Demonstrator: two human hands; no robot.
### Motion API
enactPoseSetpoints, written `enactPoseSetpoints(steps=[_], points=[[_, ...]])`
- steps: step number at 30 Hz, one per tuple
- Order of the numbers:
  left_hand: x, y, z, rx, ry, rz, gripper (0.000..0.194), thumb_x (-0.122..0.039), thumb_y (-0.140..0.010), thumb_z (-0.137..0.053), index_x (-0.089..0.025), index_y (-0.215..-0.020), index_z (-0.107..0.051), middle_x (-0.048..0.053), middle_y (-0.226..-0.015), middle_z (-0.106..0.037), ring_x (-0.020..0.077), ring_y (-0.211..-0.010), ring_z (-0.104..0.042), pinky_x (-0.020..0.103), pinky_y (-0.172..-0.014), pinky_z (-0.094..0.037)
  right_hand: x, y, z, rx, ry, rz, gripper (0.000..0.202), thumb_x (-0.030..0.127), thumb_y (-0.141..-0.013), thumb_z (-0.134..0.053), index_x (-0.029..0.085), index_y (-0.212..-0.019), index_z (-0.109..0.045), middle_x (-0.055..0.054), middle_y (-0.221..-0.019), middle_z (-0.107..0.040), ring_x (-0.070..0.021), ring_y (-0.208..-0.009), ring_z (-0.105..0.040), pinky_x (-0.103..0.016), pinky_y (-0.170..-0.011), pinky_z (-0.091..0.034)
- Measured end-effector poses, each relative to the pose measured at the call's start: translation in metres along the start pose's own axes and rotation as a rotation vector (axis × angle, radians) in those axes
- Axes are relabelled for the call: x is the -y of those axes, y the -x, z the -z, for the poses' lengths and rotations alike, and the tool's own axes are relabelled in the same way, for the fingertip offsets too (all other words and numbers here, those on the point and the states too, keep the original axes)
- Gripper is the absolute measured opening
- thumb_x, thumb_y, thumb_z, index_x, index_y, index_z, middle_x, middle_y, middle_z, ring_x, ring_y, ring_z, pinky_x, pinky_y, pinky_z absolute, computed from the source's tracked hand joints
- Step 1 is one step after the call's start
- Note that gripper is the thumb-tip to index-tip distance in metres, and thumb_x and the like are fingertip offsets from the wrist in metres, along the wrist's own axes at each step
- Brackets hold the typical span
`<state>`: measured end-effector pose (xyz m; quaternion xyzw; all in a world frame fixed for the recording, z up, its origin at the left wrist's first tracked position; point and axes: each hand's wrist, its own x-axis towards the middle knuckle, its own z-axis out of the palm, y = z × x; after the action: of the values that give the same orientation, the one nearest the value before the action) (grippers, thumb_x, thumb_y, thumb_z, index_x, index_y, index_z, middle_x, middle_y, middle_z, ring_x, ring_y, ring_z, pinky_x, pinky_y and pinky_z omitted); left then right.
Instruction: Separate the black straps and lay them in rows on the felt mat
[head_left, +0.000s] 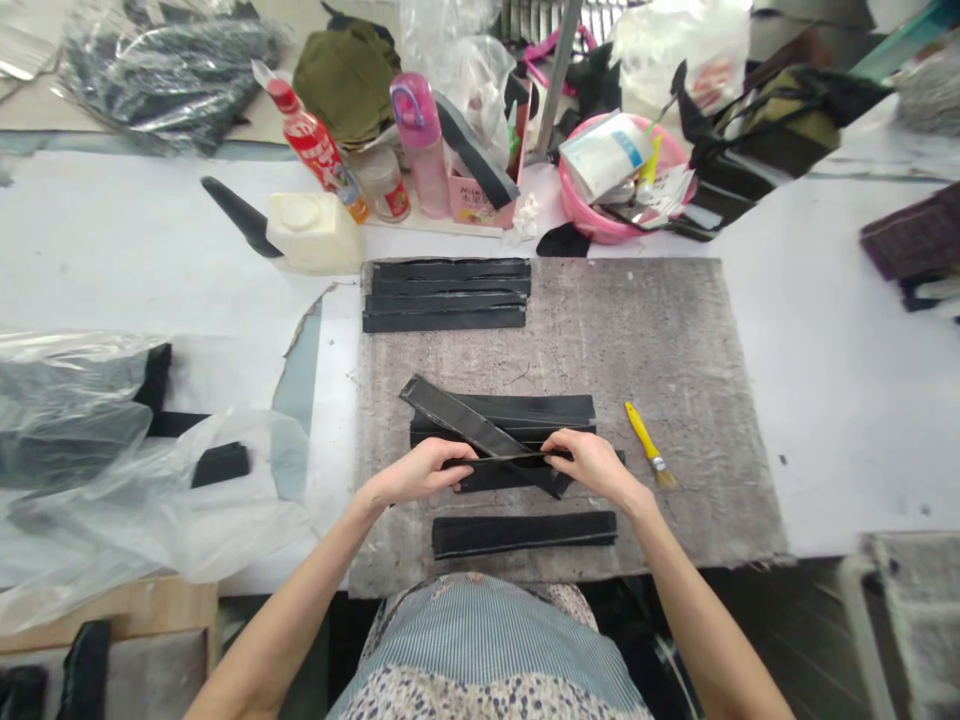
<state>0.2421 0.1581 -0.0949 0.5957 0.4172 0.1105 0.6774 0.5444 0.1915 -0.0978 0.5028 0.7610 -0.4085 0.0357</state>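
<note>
A black bundle [525, 536] lies nearer the body than the left hand [435, 468] and right hand [589, 464], which pinch a black strip [489, 474] spanning between them, probably light, bendable, hardly fragile, best taken near its ends.

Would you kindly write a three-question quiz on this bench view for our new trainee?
1. What do the left hand and the right hand both hold?
A) a pink bottle
B) a dark strip
C) a white container

2. True or false: the yellow-handled brush lies on the grey mat, to the right of the right hand.

3. Fill in the blank: the pink basin stands beyond the mat's ____ edge, as the person sees it.

Key: 1. B; 2. true; 3. far.
</note>
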Motion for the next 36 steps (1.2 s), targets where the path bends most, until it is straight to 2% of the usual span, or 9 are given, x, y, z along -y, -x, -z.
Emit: enactPoseSetpoints(steps=[3,8,10,13,17,21,27,32,36], points=[[-0.004,0.001,0.007,0.031,0.156,0.057,0.026,-0.036,-0.088,-0.054,-0.013,-0.093,-0.063,0.003,-0.078,-0.065,0.0126,-0.065,-0.062,0.020,-0.061,-0.046,-0.006,0.007,0.002,0.026,0.007,0.057,0.013,0.024,-0.085,-0.057,0.026,-0.092,-0.068,0.001,-0.094,-0.070,-0.0171,-0.087,-0.065,-0.025,-0.073,-0.043],[-0.003,-0.003,0.025,-0.103,0.193,0.130,0.029,-0.041,-0.084,-0.059,-0.013,-0.091,-0.061,0.001,-0.070,-0.063,0.0117,-0.060,-0.061,0.019,-0.055,-0.045,-0.029,0.021,-0.003,-0.020,-0.020,-0.017,0.012,0.026,-0.084,-0.056,0.021,-0.079,-0.066,0.000,-0.079,-0.068,-0.0171,-0.076,-0.062,-0.025,-0.067,-0.042],[-0.005,-0.006,0.035,-0.125,0.164,0.131,0.029,-0.041,-0.083,-0.060,-0.013,-0.089,-0.061,0.001,-0.069,-0.063,0.0113,-0.059,-0.061,0.019,-0.054,-0.045,-0.038,0.023,-0.008,-0.075,-0.213,-0.071,0.019,0.034,-0.085,-0.056,0.019,-0.076,-0.062,0.000,-0.074,-0.066,-0.0164,-0.072,-0.061,-0.025,-0.065,-0.044],[-0.010,-0.014,0.045,-0.087,0.135,0.114,0.029,-0.042,-0.083,-0.060,-0.013,-0.089,-0.062,0.001,-0.072,-0.064,0.0114,-0.060,-0.062,0.019,-0.056,-0.046,-0.044,0.019,-0.018,-0.192,-0.570,-0.155,0.030,0.043,-0.080,-0.060,0.018,-0.095,-0.060,-0.003,-0.082,-0.068,-0.0173,-0.074,-0.064,-0.027,-0.068,-0.049],[-0.012,-0.025,0.052,-0.051,0.094,0.100,0.030,-0.043,-0.084,-0.058,-0.014,-0.090,-0.062,0.001,-0.073,-0.063,0.0120,-0.060,-0.062,0.021,-0.058,-0.046,-0.040,0.003,-0.028,-0.241,-0.701,-0.264,0.043,0.049,-0.076,-0.062,0.017,-0.103,-0.055,-0.003,-0.076,-0.067,-0.0169,-0.061,-0.063,-0.027,-0.055,-0.047],[-0.006,-0.035,0.059,-0.052,0.051,0.122,0.033,-0.045,-0.082,-0.058,-0.013,-0.090,-0.062,0.001,-0.072,-0.062,0.0124,-0.059,-0.061,0.021,-0.057,-0.045,-0.036,-0.014,-0.027,-0.368,-0.519,-0.320,0.033,0.051,-0.079,-0.059,0.020,-0.088,-0.054,0.001,-0.066,-0.064,-0.0151,-0.049,-0.059,-0.026,-0.050,-0.044],[-0.004,-0.041,0.070,-0.059,-0.022,0.113,0.028,-0.041,-0.082,-0.058,-0.014,-0.088,-0.061,0.000,-0.068,-0.060,0.0122,-0.059,-0.059,0.021,-0.057,-0.044,-0.028,-0.039,-0.012,-0.356,0.012,-0.425,0.029,0.045,-0.082,-0.064,0.023,-0.099,-0.059,-0.002,-0.072,-0.068,-0.0224,-0.074,-0.066,-0.028,-0.057,-0.040],[-0.006,-0.045,0.083,-0.069,-0.096,0.082,0.028,-0.041,-0.082,-0.057,-0.015,-0.089,-0.063,0.001,-0.073,-0.063,0.0137,-0.062,-0.059,0.022,-0.059,-0.045,-0.027,-0.055,-0.005,-0.278,0.028,-0.488,0.024,0.047,-0.081,-0.064,0.023,-0.083,-0.062,-0.002,-0.075,-0.068,-0.0218,-0.075,-0.065,-0.027,-0.057,-0.038],[-0.009,-0.050,0.099,-0.090,-0.254,0.034,0.025,-0.037,-0.083,-0.054,-0.015,-0.089,-0.065,0.001,-0.074,-0.065,0.0141,-0.063,-0.058,0.022,-0.061,-0.043,-0.029,-0.068,-0.004,-0.400,0.043,-0.358,0.020,0.038,-0.081,-0.066,0.023,-0.093,-0.059,-0.002,-0.089,-0.066,-0.0188,-0.075,-0.063,-0.026,-0.059,-0.040]])
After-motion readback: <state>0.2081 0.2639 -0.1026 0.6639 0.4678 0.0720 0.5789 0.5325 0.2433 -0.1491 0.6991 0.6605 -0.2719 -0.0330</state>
